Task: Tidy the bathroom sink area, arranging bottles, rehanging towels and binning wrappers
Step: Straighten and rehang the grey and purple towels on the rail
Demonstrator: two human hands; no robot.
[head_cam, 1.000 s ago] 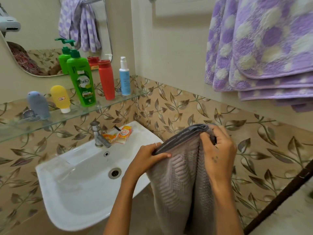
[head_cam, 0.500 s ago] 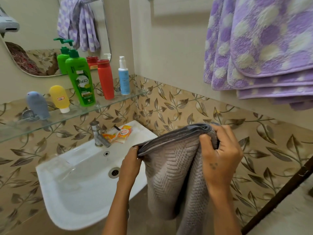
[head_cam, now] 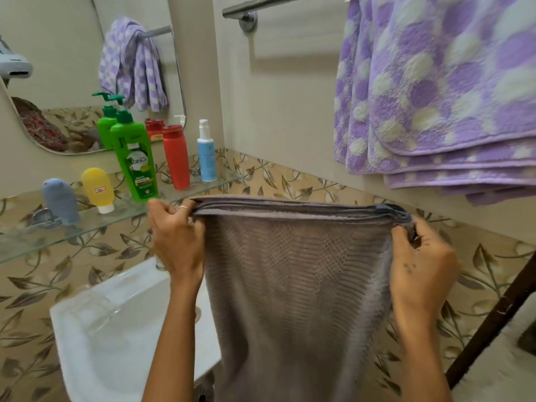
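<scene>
grey towel (head_cam: 295, 285) now spread wide | left hand (head_cam: 177, 239), right hand (head_cam: 420, 265) fingers pinching corners

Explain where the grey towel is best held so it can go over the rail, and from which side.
Hold the grey towel by the two ends of its folded top edge, one grip coming in from each side, as the left hand and right hand do. That edge is stretched level and the rest hangs flat below, ready to drape over the bare part of the towel rail.
</scene>
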